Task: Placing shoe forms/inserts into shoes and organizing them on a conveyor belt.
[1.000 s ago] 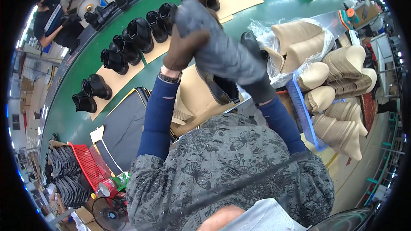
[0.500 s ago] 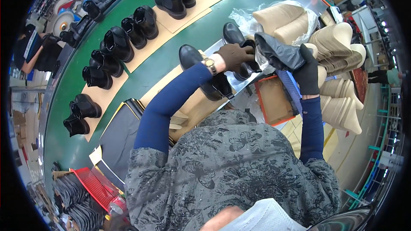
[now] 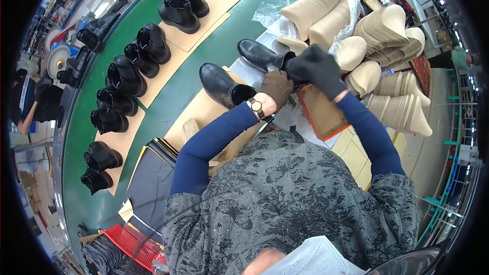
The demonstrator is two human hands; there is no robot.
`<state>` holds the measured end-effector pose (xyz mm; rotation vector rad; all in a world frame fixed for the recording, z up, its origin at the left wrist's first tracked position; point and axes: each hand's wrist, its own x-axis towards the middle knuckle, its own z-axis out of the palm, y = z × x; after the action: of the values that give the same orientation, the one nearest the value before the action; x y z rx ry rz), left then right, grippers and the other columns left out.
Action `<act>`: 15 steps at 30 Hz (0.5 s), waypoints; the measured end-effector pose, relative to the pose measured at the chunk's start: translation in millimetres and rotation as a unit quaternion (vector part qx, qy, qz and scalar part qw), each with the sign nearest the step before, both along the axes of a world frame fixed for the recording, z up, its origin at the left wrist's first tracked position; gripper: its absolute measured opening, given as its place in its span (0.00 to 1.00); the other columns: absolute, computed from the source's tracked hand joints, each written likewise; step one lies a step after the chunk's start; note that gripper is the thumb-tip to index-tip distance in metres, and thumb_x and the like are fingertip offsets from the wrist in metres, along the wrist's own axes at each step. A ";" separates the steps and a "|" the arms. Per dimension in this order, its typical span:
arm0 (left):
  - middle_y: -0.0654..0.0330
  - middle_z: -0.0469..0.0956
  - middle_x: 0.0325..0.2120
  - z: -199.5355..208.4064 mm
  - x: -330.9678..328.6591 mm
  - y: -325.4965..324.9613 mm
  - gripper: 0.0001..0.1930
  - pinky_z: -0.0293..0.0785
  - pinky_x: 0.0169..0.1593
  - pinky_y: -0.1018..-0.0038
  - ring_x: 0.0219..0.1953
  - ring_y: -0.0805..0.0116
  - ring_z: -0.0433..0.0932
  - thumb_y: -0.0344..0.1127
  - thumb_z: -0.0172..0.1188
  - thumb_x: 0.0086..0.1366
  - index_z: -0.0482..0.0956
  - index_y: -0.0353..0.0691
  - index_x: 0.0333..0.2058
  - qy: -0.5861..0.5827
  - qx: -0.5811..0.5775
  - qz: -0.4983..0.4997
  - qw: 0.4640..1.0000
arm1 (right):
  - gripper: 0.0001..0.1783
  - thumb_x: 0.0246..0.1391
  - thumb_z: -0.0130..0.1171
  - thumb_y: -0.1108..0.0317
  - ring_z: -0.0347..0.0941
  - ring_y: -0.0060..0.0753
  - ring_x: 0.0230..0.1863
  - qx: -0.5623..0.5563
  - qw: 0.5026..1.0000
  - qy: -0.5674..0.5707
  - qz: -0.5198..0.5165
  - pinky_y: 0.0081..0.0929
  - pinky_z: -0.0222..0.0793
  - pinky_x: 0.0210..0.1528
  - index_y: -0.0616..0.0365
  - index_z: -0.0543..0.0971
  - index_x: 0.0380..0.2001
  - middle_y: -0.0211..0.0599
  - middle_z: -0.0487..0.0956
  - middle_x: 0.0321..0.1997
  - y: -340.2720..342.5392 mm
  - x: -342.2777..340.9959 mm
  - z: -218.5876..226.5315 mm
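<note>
A black ankle boot [image 3: 254, 54] lies on its side, toe to the left, on the grey metal surface. My left hand [image 3: 276, 89], in a brown glove, is closed on its shaft near the opening. Right at that opening, my right hand [image 3: 320, 71] in a dark grey glove has its fingers curled. Black material shows between the two hands, but boot and anything held there blend together. A second black boot [image 3: 219, 82] lies nearer on tan card, its shaft end partly behind my left wrist.
Pairs of black boots [image 3: 127, 75] stand on card along the green table [image 3: 204, 46]. Stacked beige foot-shaped inserts [image 3: 382, 30], some in clear plastic, lie at right. An orange-edged cardboard box [image 3: 323, 112] is below my right hand. Black sheets [image 3: 150, 183] and a red basket [image 3: 133, 247] are at left.
My right hand has moved left to the boot's opening; the crumpled black piece it held up is no longer distinct. My left hand has shifted down and slightly left. The view has shifted too.
</note>
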<state>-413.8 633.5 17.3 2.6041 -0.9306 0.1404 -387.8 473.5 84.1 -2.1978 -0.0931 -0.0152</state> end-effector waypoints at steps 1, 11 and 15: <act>0.50 0.76 0.30 -1.0 -4.8 1.5 0.05 0.75 0.36 0.65 0.36 0.54 0.76 0.28 0.54 0.52 0.79 0.35 0.26 -0.001 0.000 -0.002 1.000 | 0.13 0.43 0.61 0.63 0.77 0.44 0.30 -0.032 0.999 0.011 0.033 0.35 0.70 0.34 0.59 0.77 0.31 0.47 0.79 0.28 16.0 -8.1 -10.0; 0.53 0.73 0.37 55.2 -32.0 21.6 0.23 0.70 0.43 0.65 0.39 0.55 0.71 0.48 0.65 0.50 0.78 0.38 0.41 0.100 0.089 -0.046 0.990 | 0.10 0.51 0.52 0.67 0.75 0.48 0.36 -0.147 0.985 0.046 -0.082 0.37 0.68 0.38 0.59 0.79 0.34 0.51 0.78 0.35 50.6 42.5 -146.1; 0.54 0.74 0.47 78.7 -29.5 60.1 0.24 0.71 0.47 0.63 0.47 0.52 0.73 0.46 0.64 0.53 0.75 0.44 0.47 0.084 -0.124 -0.006 0.989 | 0.11 0.54 0.52 0.68 0.75 0.36 0.37 -0.144 0.981 -0.098 0.088 0.33 0.69 0.41 0.59 0.79 0.37 0.46 0.79 0.38 30.9 29.1 -111.4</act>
<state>-443.3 693.6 96.0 2.3407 -0.8145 0.0303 -358.7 504.4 -27.3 -2.4644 -0.4245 -0.1256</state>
